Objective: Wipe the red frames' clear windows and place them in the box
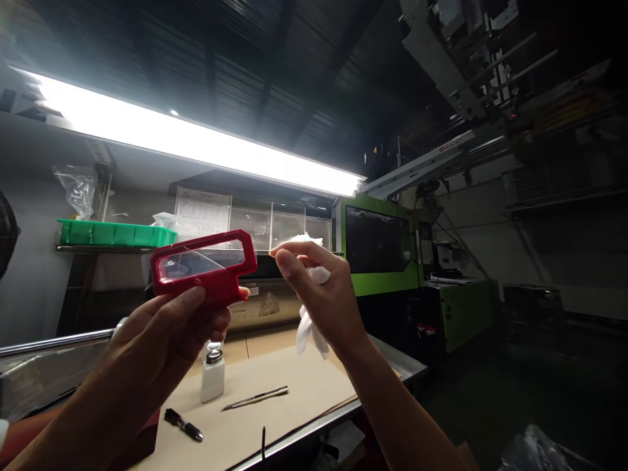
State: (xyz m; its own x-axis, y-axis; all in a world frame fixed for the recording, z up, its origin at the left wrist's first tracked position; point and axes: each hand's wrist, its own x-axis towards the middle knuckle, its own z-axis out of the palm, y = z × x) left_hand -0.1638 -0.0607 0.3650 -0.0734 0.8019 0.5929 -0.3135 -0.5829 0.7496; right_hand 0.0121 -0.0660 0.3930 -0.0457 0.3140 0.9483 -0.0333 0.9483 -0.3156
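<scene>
My left hand (pixel 169 333) holds up a red plastic frame (pixel 203 268) with a clear window, raised toward the strip light (pixel 196 140). Fingers grip its lower edge, thumb along the bottom. My right hand (pixel 318 288) is just right of the frame, pinched around a crumpled white cloth (pixel 311 327) that hangs below the palm. The two hands are a short gap apart and the cloth is not touching the frame.
On the workbench (pixel 275 405) below stand a small white bottle with a metal cap (pixel 212 374), a metal blade tool (pixel 255 398) and a black marker (pixel 183 424). A green tray (pixel 115 233) sits on a shelf at left. A green moulding machine (pixel 387 252) stands right.
</scene>
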